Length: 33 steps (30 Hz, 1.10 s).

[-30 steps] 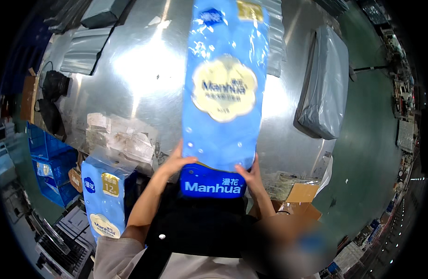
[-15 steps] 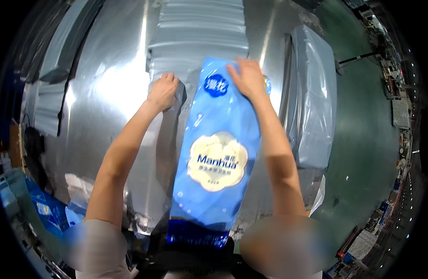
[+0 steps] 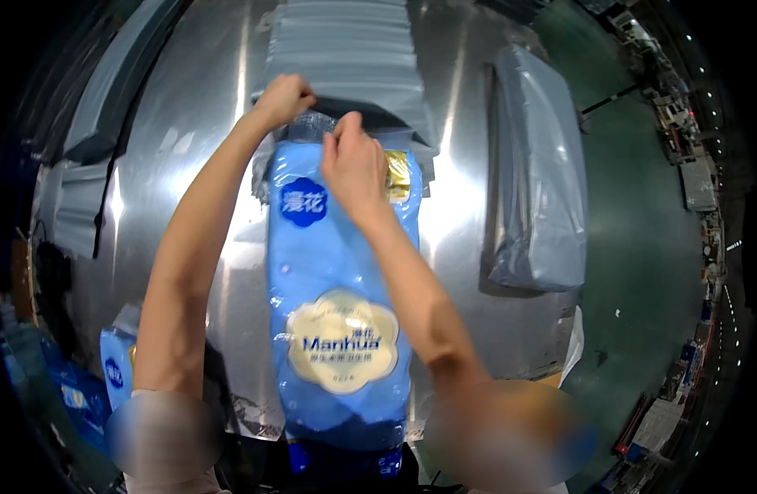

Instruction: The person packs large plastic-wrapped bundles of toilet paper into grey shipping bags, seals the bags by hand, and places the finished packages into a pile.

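Observation:
A long blue plastic pack of toilet paper point(image 3: 345, 272) lies lengthwise in front of me, its far end against a stack of grey plastic mailing bags point(image 3: 341, 49). My left hand point(image 3: 286, 100) is closed on the near left corner of the top grey bag, whose lifted edge shows a dark opening. Over the far end of the pack, my right hand point(image 3: 355, 169) has its fingers curled on the wrapping, beside a gold patch. The fingertips are partly hidden. Clear wrapping sticks out between the two hands.
Folded grey bags point(image 3: 539, 173) lie on the metal table point(image 3: 456, 247) at the right. More grey bags point(image 3: 107, 90) lie along the left side. Another blue pack point(image 3: 115, 362) is near my left elbow, and green floor point(image 3: 633, 247) lies beyond the table's right edge.
The blue pack has shifted left and straightened, with its far end now at the bag stack. My left hand has moved farther away, lifting the bag edge; my right hand has moved left.

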Motion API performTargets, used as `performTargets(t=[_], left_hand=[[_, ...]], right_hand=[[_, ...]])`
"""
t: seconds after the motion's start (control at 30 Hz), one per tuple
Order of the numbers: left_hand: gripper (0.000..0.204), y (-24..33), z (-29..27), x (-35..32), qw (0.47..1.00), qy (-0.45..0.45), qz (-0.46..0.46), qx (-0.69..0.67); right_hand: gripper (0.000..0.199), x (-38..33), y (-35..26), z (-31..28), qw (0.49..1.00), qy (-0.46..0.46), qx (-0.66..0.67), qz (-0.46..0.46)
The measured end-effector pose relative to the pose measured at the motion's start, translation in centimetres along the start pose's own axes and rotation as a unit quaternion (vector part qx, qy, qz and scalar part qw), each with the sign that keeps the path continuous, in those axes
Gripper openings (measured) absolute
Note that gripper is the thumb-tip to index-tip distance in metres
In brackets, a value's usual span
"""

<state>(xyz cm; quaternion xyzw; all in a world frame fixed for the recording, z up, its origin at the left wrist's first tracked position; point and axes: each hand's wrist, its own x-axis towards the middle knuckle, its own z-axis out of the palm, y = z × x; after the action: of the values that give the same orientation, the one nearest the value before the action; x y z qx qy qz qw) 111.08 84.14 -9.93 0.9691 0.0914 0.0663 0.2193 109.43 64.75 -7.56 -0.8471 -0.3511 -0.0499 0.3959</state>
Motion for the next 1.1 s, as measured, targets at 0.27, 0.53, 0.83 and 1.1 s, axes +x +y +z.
performTargets(t=[0.27,0.53,0.83,1.1], left_hand=[[0.013,-0.6,0.5,-10.1,0.951,0.250,0.132,0.126],[0.013,0.3,8.1,-13.2,0.891,0.236,-0.332,-0.201],[0.009,1.3,7.2,-25.0,0.973,0.114,-0.180,-0.086],[0.033,15.0,9.5,-59.4,0.955,-0.221,-0.174,-0.096]], right_hand=[[0.050,3.5,5.7,-1.4,0.973,0.017,-0.225,0.039],[0.028,-4.2,15.3,-0.4,0.965,-0.015,0.016,0.260],[0.017,-14.5,12.1,-5.2,0.972,-0.206,-0.111,0.038],[0.027,-49.4,7.7,-14.8,0.894,-0.446,-0.008,-0.023]])
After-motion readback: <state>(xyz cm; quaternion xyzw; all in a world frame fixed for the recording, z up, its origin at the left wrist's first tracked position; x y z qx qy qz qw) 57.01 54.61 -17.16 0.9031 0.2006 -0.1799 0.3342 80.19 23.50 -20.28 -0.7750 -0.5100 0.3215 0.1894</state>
